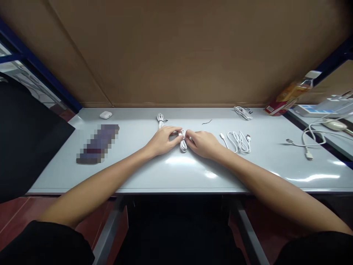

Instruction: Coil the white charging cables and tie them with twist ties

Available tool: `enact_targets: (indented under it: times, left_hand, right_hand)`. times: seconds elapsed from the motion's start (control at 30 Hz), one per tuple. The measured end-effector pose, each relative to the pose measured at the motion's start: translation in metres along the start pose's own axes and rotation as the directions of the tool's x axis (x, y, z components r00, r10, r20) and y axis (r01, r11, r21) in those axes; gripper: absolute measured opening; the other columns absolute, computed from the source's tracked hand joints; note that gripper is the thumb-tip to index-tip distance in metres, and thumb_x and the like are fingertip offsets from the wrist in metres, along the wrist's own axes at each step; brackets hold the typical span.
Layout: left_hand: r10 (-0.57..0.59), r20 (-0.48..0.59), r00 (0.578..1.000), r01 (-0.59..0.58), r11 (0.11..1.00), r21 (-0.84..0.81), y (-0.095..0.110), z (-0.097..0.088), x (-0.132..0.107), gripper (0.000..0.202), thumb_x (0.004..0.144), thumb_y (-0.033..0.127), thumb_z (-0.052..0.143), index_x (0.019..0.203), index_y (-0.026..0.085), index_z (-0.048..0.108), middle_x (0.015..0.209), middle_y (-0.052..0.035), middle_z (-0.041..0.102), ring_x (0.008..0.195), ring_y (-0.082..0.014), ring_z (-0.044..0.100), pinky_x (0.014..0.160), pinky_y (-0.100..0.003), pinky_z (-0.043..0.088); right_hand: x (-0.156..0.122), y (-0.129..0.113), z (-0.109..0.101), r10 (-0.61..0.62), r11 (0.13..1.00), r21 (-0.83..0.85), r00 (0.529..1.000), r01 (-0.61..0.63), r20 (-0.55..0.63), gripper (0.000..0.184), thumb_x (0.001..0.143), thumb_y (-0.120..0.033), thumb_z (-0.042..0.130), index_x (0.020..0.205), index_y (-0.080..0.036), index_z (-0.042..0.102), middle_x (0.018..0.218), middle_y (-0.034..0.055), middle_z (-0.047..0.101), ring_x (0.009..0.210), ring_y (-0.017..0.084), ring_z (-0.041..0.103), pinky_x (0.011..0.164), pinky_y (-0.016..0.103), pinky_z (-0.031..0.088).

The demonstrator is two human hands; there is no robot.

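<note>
Both hands meet mid-desk, nearer the back edge: the left hand (163, 140) and right hand (202, 142) pinch the top of a coiled white cable (183, 144) with closed fingers. It looks light, limp and slippery; best gripped at the bundle's waist.

Glossy smooth grey table (138, 173), matt brown cardboard backing (179, 55), white plastic-coated cable (183, 144), glossy plastic bottle (292, 94)
</note>
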State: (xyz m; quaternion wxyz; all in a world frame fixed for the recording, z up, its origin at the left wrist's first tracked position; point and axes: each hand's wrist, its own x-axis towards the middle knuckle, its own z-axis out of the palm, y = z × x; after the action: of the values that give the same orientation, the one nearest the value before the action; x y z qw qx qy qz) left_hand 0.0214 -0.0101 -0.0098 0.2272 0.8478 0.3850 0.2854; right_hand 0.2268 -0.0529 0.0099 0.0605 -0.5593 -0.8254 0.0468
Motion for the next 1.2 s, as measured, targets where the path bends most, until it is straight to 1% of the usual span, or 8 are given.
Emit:
enact_targets:
  times: [0.27,0.47,0.63,0.73,0.8,0.93,1.0,1.2]
  left_hand:
    - [-0.015,0.140,0.990,-0.019,0.971,0.240,-0.001,-0.016,-0.016,0.056,0.104,0.047,0.041,0.150,0.016,0.052,0.157,-0.0127,0.051,0.147,-0.0293,0.045,0.124,-0.046,0.035]
    - [-0.095,0.313,0.945,-0.030,0.928,0.371,0.002,-0.016,-0.021,0.067,0.105,0.053,0.031,0.159,0.014,0.038,0.170,-0.0133,0.032,0.159,-0.0326,0.026,0.130,-0.046,0.024]
    - [-0.159,0.384,0.910,-0.001,0.923,0.385,0.010,-0.021,-0.022,0.072,0.106,0.052,0.027,0.167,0.015,0.021,0.175,-0.0126,0.016,0.162,-0.0317,0.011,0.131,-0.050,0.017]
    - [-0.080,0.344,0.936,-0.043,0.941,0.335,0.015,-0.018,-0.024,0.087,0.099,0.068,0.040,0.169,0.023,0.014,0.175,-0.0117,0.016,0.162,-0.0347,0.015,0.130,-0.055,0.020]
    - [-0.003,0.289,0.957,-0.097,0.939,0.331,0.017,-0.012,-0.024,0.092,0.093,0.074,0.050,0.167,0.026,0.023,0.173,-0.0122,0.023,0.159,-0.0363,0.022,0.128,-0.055,0.025]
    - [0.060,0.168,0.984,-0.122,0.915,0.385,0.010,-0.003,-0.017,0.059,0.100,0.055,0.050,0.150,0.024,0.056,0.165,-0.0112,0.041,0.160,-0.0392,0.016,0.126,-0.059,0.027]
    - [0.028,0.132,0.991,-0.080,0.907,0.414,0.003,-0.003,-0.010,0.055,0.101,0.049,0.050,0.150,0.026,0.056,0.166,-0.0091,0.039,0.161,-0.0411,0.009,0.127,-0.066,0.016]
    - [-0.070,0.139,0.988,0.015,0.932,0.363,-0.007,-0.011,0.006,0.074,0.094,0.072,0.050,0.150,0.023,0.054,0.166,-0.0115,0.040,0.161,-0.0440,0.005,0.124,-0.074,0.001]
  right_hand:
    - [-0.006,0.013,-0.004,0.022,1.000,0.009,0.991,-0.021,-0.135,0.034,0.105,-0.031,0.040,0.119,-0.016,0.068,0.120,0.0169,0.067,0.102,0.029,0.066,0.090,0.039,0.050]
    - [-0.012,0.018,0.003,-0.155,0.983,-0.107,0.987,0.151,-0.029,0.048,0.107,-0.036,0.036,0.142,-0.009,0.056,0.147,0.0214,0.057,0.136,0.036,0.054,0.116,0.049,0.040]
    - [-0.012,0.021,0.005,-0.216,0.971,-0.108,0.976,0.215,0.000,0.049,0.107,-0.038,0.035,0.141,-0.011,0.058,0.144,0.0212,0.060,0.135,0.038,0.054,0.116,0.054,0.040]
    - [-0.012,0.023,0.005,-0.235,0.965,-0.128,0.972,0.230,-0.021,0.046,0.107,-0.035,0.035,0.139,-0.011,0.059,0.139,0.0204,0.063,0.132,0.036,0.057,0.115,0.052,0.041]
    - [-0.011,0.024,0.006,-0.267,0.955,-0.143,0.963,0.260,-0.028,0.045,0.107,-0.033,0.035,0.137,-0.011,0.060,0.137,0.0204,0.063,0.131,0.036,0.056,0.114,0.052,0.042]
    - [-0.012,0.025,0.005,-0.258,0.960,-0.120,0.966,0.254,-0.020,0.044,0.107,-0.033,0.037,0.138,-0.010,0.059,0.138,0.0219,0.062,0.130,0.036,0.057,0.113,0.053,0.043]
    - [-0.012,0.024,0.001,-0.209,0.974,-0.084,0.978,0.208,-0.003,0.046,0.107,-0.037,0.039,0.139,-0.010,0.057,0.139,0.0225,0.061,0.129,0.036,0.058,0.112,0.052,0.044]
    - [-0.015,0.022,-0.020,-0.115,0.993,0.050,0.986,0.110,0.116,0.045,0.104,-0.041,0.048,0.138,-0.017,0.062,0.146,0.0194,0.059,0.135,0.038,0.056,0.106,0.051,0.050]
